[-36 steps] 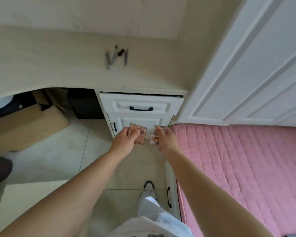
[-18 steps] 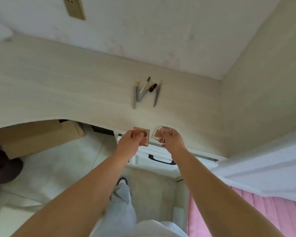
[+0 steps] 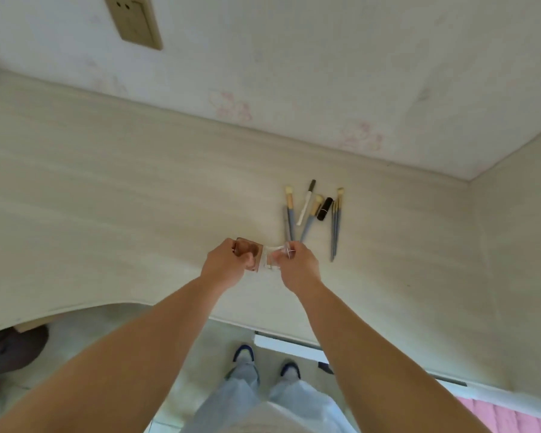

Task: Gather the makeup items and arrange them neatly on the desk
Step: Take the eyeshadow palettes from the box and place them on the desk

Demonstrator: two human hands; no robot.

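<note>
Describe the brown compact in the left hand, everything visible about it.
The brown compact is a small square case, glossy and translucent reddish-brown, like plastic. The left hand grips it, thumb across its top face and fingers along its left edge, hiding part of it. It sits low over the desk; contact unclear. Its right edge is beside the clear case in the right hand.
</note>
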